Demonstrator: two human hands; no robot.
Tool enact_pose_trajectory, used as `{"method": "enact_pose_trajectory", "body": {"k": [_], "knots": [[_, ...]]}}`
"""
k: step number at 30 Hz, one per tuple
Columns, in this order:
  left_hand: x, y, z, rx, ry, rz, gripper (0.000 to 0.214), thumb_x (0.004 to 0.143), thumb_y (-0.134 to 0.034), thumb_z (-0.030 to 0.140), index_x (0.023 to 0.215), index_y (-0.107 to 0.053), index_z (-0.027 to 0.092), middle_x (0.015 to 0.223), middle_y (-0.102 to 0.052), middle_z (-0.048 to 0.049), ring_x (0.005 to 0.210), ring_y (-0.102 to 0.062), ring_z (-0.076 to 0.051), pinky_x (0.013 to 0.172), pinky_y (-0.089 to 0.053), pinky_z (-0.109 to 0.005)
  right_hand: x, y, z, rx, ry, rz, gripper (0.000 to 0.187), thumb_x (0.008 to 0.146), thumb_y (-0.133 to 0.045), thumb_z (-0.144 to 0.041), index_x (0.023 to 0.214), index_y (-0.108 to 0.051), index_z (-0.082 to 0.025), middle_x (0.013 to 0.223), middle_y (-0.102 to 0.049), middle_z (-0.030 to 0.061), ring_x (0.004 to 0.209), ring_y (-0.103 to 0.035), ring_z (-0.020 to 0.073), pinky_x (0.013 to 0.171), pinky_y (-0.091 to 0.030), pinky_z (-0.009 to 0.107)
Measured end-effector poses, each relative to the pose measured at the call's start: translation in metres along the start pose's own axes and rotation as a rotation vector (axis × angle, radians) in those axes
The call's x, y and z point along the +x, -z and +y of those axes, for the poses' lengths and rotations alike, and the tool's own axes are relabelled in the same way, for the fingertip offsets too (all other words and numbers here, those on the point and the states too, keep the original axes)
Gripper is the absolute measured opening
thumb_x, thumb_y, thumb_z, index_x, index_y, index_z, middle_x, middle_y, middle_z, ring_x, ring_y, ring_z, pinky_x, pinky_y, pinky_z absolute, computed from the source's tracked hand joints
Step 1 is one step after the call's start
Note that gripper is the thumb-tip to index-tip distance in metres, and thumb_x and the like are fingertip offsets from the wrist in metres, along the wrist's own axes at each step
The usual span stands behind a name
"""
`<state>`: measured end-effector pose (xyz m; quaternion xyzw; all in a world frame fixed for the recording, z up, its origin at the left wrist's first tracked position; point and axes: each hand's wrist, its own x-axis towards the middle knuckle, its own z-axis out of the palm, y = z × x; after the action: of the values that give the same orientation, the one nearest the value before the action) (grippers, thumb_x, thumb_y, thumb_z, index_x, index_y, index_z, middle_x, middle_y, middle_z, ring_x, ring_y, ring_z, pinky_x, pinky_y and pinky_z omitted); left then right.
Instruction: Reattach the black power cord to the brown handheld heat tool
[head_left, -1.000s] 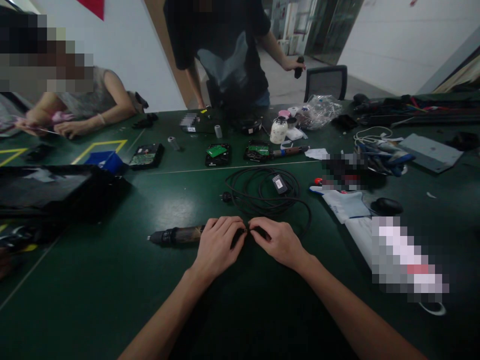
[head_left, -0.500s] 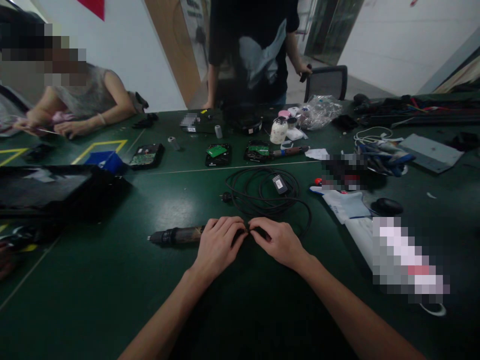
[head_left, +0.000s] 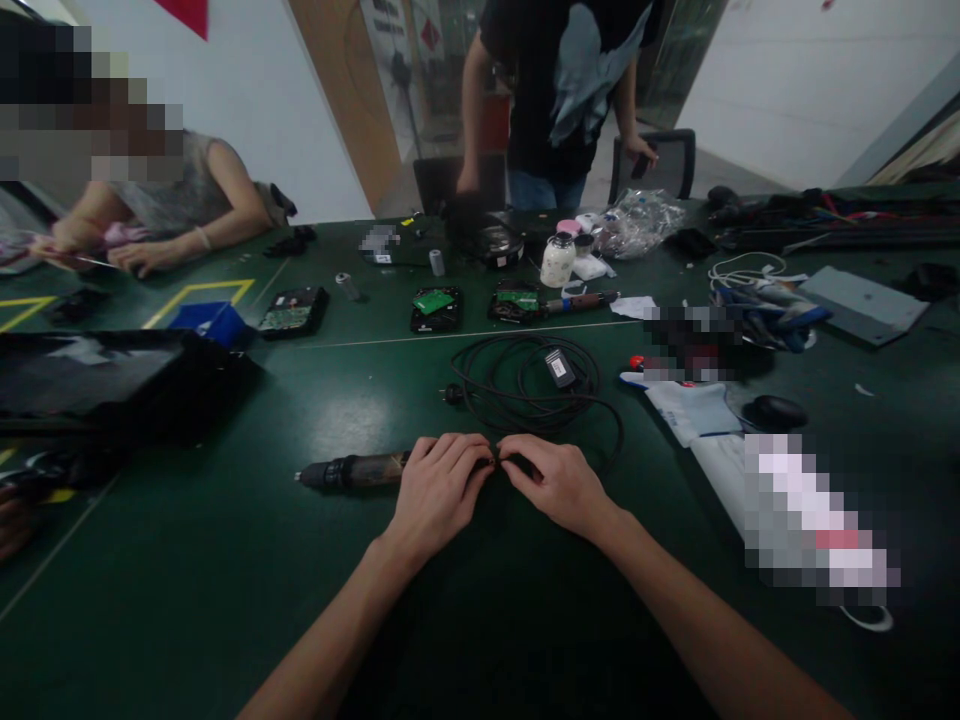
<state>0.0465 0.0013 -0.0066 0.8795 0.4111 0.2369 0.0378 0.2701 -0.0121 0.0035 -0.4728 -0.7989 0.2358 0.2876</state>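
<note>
An electric screwdriver (head_left: 360,471) lies on the green table with its tip to the left. My left hand (head_left: 442,480) is closed around its rear end, which the fingers mostly cover. Just to the right, my right hand (head_left: 555,482) pinches the dark end of a power cord, close against the screwdriver's tail; whether the two are joined is hidden by my fingers. Behind my hands the black cord (head_left: 517,400) lies in loose coils, with a plug (head_left: 452,394) at its left and a small labelled adapter box (head_left: 559,368) among the loops.
Opened black housings with green circuit boards (head_left: 435,303) stand beyond the coil. A black tray (head_left: 90,380) is at left. A white bottle (head_left: 559,260), a mouse (head_left: 777,411) and a white bag (head_left: 720,470) lie to the right. Two people are at the far side.
My hands have barely moved and keep the same hold. The standing person across the table has shifted to the right and a chair back now shows there.
</note>
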Motion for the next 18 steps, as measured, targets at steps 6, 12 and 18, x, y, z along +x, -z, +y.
{"method": "enact_pose_trajectory", "body": {"k": [6, 12, 18], "knots": [[0.0012, 0.0017, 0.0028, 0.013, 0.023, 0.027, 0.018, 0.101, -0.062, 0.034, 0.115, -0.065, 0.024, 0.129, -0.071, -0.0067, 0.114, -0.066, -0.026, 0.091, -0.043, -0.045, -0.0003, 0.0010, 0.0000, -0.013, -0.005, -0.011, 0.016, 0.103, -0.057, -0.022, 0.116, -0.066, -0.027, 0.118, -0.074, 0.0028, 0.097, -0.073, 0.0193, 0.079, -0.054, 0.029], [0.0004, -0.0002, -0.0002, 0.014, 0.010, 0.004, 0.014, 0.102, -0.059, 0.027, 0.115, -0.065, 0.025, 0.127, -0.072, -0.0039, 0.112, -0.066, -0.023, 0.089, -0.043, -0.044, -0.0005, 0.0001, 0.0004, 0.000, -0.003, -0.006, 0.015, 0.103, -0.057, -0.023, 0.115, -0.066, -0.027, 0.119, -0.074, 0.0029, 0.100, -0.073, 0.0194, 0.081, -0.055, 0.029], [0.0009, 0.0033, 0.0029, -0.003, 0.023, -0.009, 0.018, 0.101, -0.060, 0.027, 0.118, -0.064, 0.025, 0.128, -0.071, -0.0044, 0.115, -0.066, -0.024, 0.092, -0.043, -0.044, -0.0002, 0.0006, 0.0003, -0.002, -0.008, -0.015, 0.016, 0.103, -0.057, -0.021, 0.115, -0.066, -0.026, 0.119, -0.074, 0.0026, 0.101, -0.072, 0.0192, 0.084, -0.055, 0.029]]}}
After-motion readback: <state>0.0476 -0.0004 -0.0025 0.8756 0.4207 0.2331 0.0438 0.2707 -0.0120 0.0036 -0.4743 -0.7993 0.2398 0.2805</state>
